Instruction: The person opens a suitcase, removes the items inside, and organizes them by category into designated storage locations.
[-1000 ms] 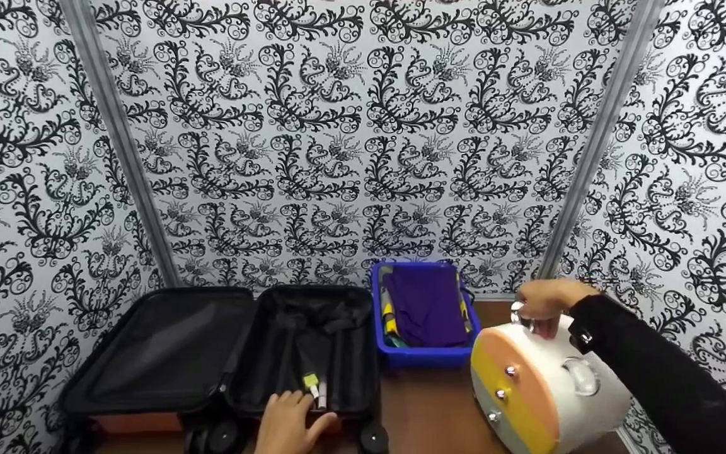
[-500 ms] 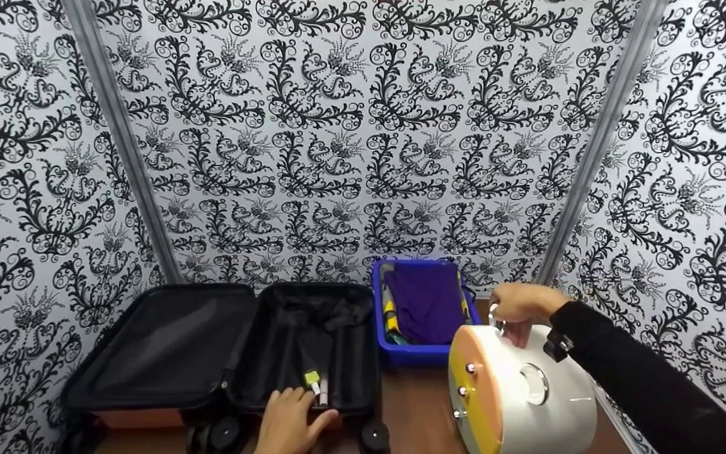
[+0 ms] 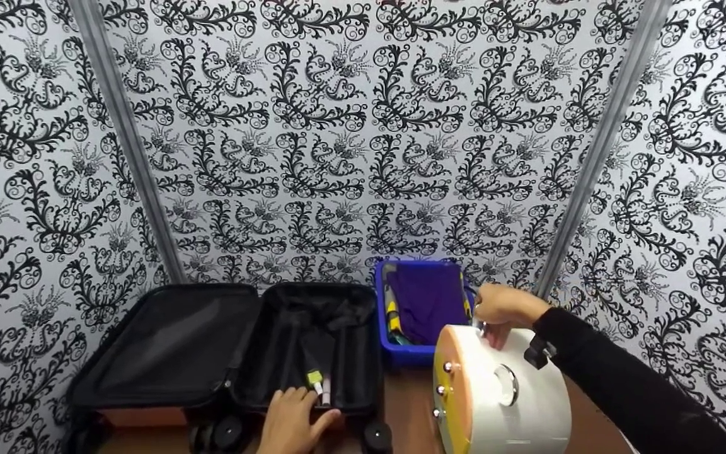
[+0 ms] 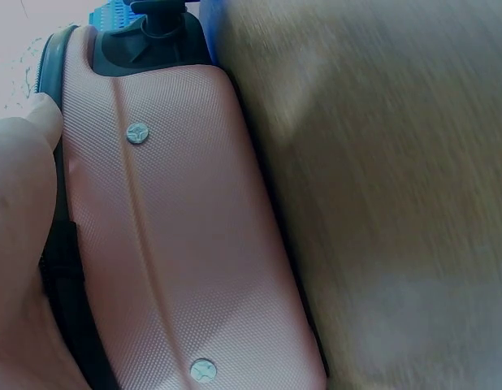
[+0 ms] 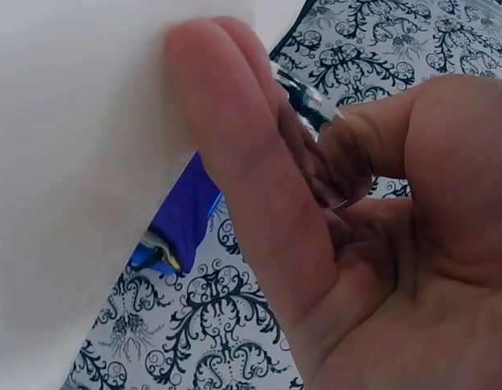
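Observation:
In the head view, my right hand (image 3: 505,309) grips the shiny handle (image 5: 308,97) on top of a rounded white case (image 3: 533,384). The case has an orange and yellow striped front with several silver knobs, and a side handle. In the right wrist view, thumb and fingers pinch the handle, and two fingertips touch the white surface. My left hand (image 3: 290,419) rests over the near rim of an open suitcase (image 3: 284,347), black inside. Its thumb lies along the zipped edge of the pink shell (image 4: 186,219) in the left wrist view.
A yellow-green tag (image 3: 314,377) and a slim pale tube (image 3: 326,391) lie in the suitcase. Its lid half (image 3: 174,347) lies unfolded to the left. Behind the white case stands a blue bin (image 3: 394,353) with purple cloth (image 3: 429,302). Patterned walls enclose the table.
My right hand has moved left with the white case, bringing it in front of the blue bin's right side. The case has turned, showing less of its striped front. My left hand stays on the rim.

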Demonstrator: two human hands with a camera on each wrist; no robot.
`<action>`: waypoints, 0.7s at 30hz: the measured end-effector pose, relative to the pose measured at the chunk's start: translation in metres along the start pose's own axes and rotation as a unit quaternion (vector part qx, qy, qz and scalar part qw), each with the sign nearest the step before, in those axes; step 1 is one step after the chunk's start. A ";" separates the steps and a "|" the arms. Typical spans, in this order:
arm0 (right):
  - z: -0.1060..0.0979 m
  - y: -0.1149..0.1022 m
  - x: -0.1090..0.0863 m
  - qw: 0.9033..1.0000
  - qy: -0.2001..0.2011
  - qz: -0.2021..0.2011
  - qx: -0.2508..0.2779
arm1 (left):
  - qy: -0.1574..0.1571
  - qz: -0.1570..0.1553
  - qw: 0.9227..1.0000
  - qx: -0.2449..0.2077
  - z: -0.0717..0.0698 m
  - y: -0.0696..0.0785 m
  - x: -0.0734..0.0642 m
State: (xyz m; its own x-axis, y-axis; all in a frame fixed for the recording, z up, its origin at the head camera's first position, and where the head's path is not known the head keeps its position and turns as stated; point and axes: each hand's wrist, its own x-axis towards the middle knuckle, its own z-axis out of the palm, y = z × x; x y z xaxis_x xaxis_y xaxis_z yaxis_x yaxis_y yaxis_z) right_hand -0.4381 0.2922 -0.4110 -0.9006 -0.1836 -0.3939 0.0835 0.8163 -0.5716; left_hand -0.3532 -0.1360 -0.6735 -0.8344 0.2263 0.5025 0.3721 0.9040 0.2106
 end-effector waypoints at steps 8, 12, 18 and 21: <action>0.002 0.003 0.001 1.000 0.019 -0.009 0.020 | -0.027 -0.011 1.000 -0.009 -0.002 0.000 0.004; 0.003 0.008 0.002 1.000 0.021 -0.003 0.020 | -0.034 -0.011 0.999 -0.011 0.001 -0.001 0.003; 0.005 0.011 0.005 0.999 0.029 -0.007 0.025 | -0.044 -0.016 0.999 -0.007 0.001 -0.002 0.002; 0.004 0.016 0.005 0.999 0.024 -0.015 0.030 | -0.030 -0.010 0.999 -0.006 0.002 -0.001 0.001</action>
State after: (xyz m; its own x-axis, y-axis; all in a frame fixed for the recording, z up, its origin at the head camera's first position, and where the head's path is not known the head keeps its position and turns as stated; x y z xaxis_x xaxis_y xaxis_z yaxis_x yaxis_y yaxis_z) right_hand -0.4395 0.3022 -0.4249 -0.9225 -0.1796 -0.3416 0.0804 0.7764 -0.6251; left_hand -0.3556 -0.1357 -0.6749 -0.8640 0.2302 0.4478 0.3602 0.9041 0.2301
